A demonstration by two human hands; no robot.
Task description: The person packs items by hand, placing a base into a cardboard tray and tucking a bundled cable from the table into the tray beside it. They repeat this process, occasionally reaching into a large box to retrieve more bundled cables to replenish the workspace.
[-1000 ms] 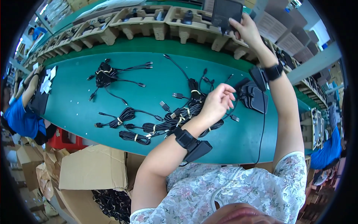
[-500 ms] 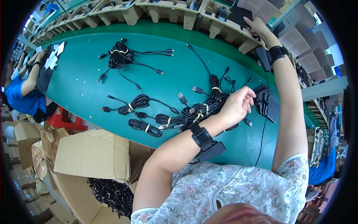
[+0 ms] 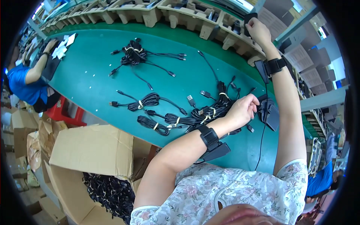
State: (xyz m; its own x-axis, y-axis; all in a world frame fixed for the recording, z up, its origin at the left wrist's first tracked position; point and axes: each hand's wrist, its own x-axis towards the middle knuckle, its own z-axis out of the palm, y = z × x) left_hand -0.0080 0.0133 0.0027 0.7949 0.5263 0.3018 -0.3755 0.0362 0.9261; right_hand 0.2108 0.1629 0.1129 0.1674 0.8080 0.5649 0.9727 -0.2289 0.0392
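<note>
My left hand [image 3: 243,111] reaches across the green table [image 3: 86,78] and closes on a black cable end beside a flat black device [image 3: 270,114]. Under that hand lies a heap of coiled black cables [image 3: 204,114] bound with yellow ties. My right hand [image 3: 258,32] is raised to the far shelf and grips a small black object [image 3: 250,17] at a cardboard tray [image 3: 240,35]. Both wrists wear black bands with a black unit attached.
More tied cable bundles [image 3: 144,102] and a loose tangle [image 3: 134,55] lie across the table. An open cardboard box [image 3: 92,157] full of black cables [image 3: 110,191] stands at my lower left. A person in blue [image 3: 28,80] works at the far left end; another stands at right.
The view has swung so that the table sits lower and more to the right. My right hand stays up at the shelf trays; my left hand has stayed on the cable heap.
</note>
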